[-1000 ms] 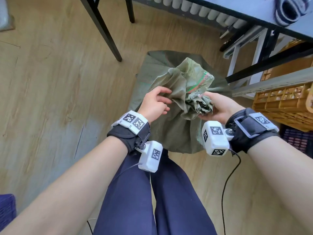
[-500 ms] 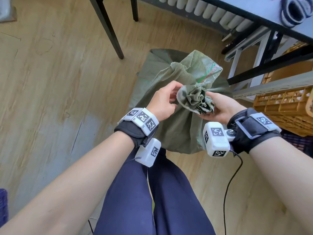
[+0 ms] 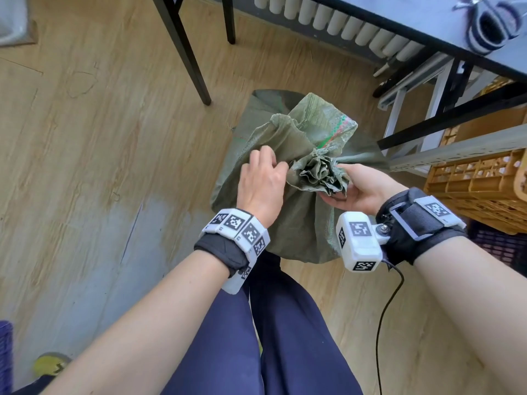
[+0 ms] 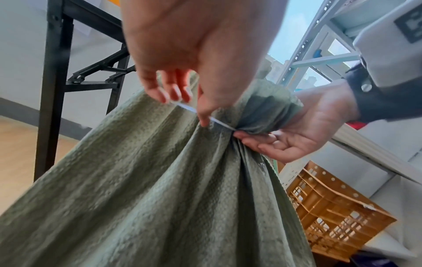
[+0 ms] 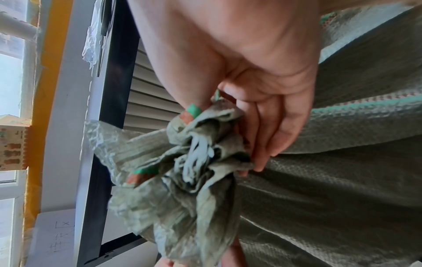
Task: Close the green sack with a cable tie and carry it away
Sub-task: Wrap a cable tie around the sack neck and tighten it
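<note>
While it stands on the wooden floor [image 3: 85,166] beside the desk leg [image 3: 185,52], the green sack [image 3: 285,223] has its mouth bunched into a neck.
Right hand [image 3: 359,189]: fingers curled round the neck, gripping it.
Left hand [image 3: 262,183]: pinches a pale cable tie [image 4: 219,122] laid against the neck.
Step, as judged: tying, not yet cinched.
Next move: lead the strap round the neck, thread it, pull tight.
Nearby: orange crate [image 3: 470,189] under the shelving.
</note>
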`<state>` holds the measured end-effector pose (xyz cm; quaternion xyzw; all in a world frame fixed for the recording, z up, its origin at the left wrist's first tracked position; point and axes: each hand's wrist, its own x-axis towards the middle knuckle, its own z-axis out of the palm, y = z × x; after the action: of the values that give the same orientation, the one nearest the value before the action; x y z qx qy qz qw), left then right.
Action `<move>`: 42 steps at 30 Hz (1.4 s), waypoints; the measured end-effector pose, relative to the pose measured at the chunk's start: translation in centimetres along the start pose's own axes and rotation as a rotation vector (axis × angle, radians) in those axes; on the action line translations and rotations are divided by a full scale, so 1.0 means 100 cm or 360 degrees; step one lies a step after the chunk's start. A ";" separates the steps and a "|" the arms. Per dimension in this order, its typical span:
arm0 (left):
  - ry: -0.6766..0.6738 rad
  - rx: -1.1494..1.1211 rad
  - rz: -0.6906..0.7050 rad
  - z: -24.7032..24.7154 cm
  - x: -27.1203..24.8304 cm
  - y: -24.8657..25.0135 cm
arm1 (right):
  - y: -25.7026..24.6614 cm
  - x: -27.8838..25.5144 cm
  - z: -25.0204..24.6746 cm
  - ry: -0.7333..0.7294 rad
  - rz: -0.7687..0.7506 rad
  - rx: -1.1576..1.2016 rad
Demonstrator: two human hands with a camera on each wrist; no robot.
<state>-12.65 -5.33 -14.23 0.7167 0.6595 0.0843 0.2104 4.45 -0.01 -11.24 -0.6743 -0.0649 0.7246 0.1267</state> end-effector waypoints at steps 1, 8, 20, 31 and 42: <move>0.0024 -0.0043 -0.0083 0.000 0.000 0.000 | 0.000 0.000 0.000 0.0001 0.0008 -0.0005; -0.0220 -0.0499 -0.0369 -0.011 0.018 -0.001 | 0.000 0.002 0.000 -0.0012 -0.0006 -0.0095; -0.0665 -0.0724 0.0178 -0.018 0.033 -0.010 | -0.002 0.004 -0.009 0.0044 -0.0035 -0.0121; -0.0932 -0.0863 0.0220 -0.017 0.057 -0.009 | -0.003 0.009 -0.012 0.0273 -0.0124 -0.0258; -0.1024 -0.0401 0.0681 -0.014 0.073 0.001 | 0.005 0.005 -0.017 0.0875 -0.0601 -0.0627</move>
<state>-12.31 2.12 -14.09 0.7961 0.3805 -0.0224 0.4699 6.09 -0.54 -11.96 -0.8309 -0.2896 0.4545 0.1386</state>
